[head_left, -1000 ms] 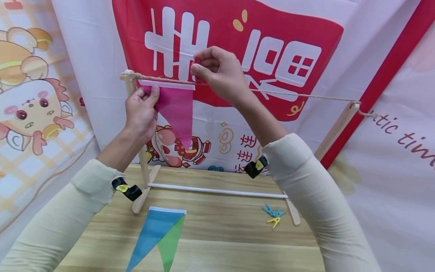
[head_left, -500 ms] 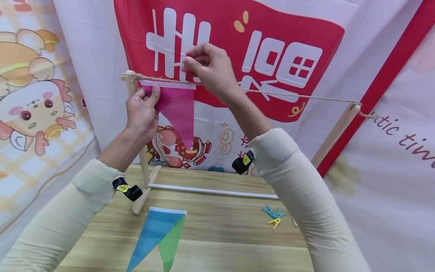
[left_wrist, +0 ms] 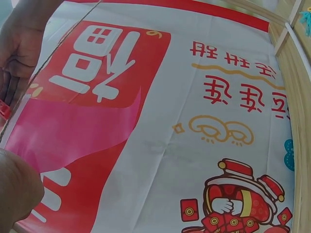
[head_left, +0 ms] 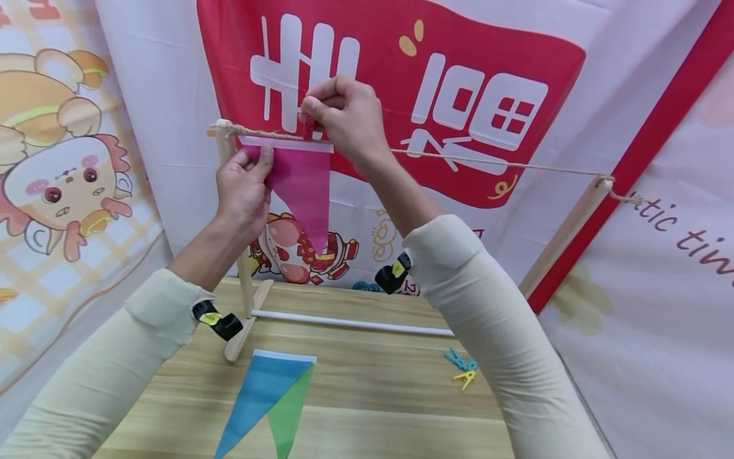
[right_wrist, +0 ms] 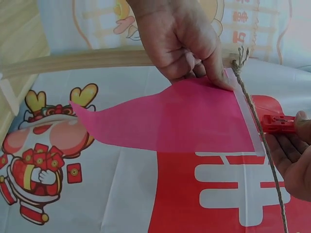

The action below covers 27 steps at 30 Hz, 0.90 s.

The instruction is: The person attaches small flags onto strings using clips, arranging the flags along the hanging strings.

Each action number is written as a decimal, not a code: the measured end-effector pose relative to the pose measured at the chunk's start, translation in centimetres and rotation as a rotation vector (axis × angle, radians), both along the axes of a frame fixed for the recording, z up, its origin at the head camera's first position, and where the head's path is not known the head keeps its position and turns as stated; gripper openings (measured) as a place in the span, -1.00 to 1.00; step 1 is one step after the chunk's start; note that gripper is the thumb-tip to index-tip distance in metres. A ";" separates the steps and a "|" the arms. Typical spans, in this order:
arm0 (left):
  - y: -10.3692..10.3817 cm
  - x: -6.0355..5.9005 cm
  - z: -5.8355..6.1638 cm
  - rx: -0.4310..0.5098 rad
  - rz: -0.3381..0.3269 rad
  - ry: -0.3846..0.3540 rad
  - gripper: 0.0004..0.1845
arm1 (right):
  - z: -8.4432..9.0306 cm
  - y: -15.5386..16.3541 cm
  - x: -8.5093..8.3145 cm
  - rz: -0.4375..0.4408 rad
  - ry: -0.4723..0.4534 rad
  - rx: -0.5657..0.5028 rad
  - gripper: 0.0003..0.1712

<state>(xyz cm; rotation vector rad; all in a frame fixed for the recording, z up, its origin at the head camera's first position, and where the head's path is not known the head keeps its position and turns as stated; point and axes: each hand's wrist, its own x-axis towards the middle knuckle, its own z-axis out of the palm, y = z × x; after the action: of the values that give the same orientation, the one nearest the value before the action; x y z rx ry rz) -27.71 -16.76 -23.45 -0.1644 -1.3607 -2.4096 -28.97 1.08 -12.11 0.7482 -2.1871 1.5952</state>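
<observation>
My left hand [head_left: 245,185] pinches a pink pennant [head_left: 304,185] near the left end of its white top strip, thumb in front. The pennant hangs point down, its strip just along the twine [head_left: 459,156]. Above the strip's middle, my right hand [head_left: 350,121] pinches a red clothespin [right_wrist: 278,124] between thumb and fingers. In the right wrist view the clothespin's tip is right at the twine and the white strip. The twine runs from the left wooden post [head_left: 245,280] to the right wooden post [head_left: 564,236].
A blue pennant [head_left: 258,389] and a green pennant [head_left: 289,408] lie overlapped on the wooden table [head_left: 378,389]. Blue clothespins [head_left: 460,359] and a yellow clothespin [head_left: 465,380] lie by my right forearm. A white rod [head_left: 350,323] joins the stand's feet. A printed cloth [head_left: 390,38] hangs behind.
My right hand has moved left along the twine with the red clothespin and come down to the pennant's top strip. The left hand keeps its pinch on the pink pennant.
</observation>
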 end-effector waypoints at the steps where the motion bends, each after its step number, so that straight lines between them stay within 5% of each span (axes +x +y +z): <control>1: 0.0 0.0 0.0 -0.003 0.005 -0.003 -0.45 | 0.0 -0.1 0.0 -0.004 0.004 -0.002 -0.77; 10: 0.1 -0.2 -0.1 0.006 0.008 -0.002 -0.46 | -0.1 -1.3 -0.4 -0.011 0.047 -0.001 -0.84; 27: 0.3 -0.1 0.0 0.013 0.023 -0.020 -0.44 | -0.1 -2.3 -0.7 -0.063 0.063 0.240 -0.79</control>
<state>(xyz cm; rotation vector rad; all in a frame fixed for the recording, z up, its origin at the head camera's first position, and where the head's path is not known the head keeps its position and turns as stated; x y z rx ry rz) -27.79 -16.49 -23.46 -0.1209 -1.3485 -2.4062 -29.68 -1.21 -12.25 0.7760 -2.3572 1.2766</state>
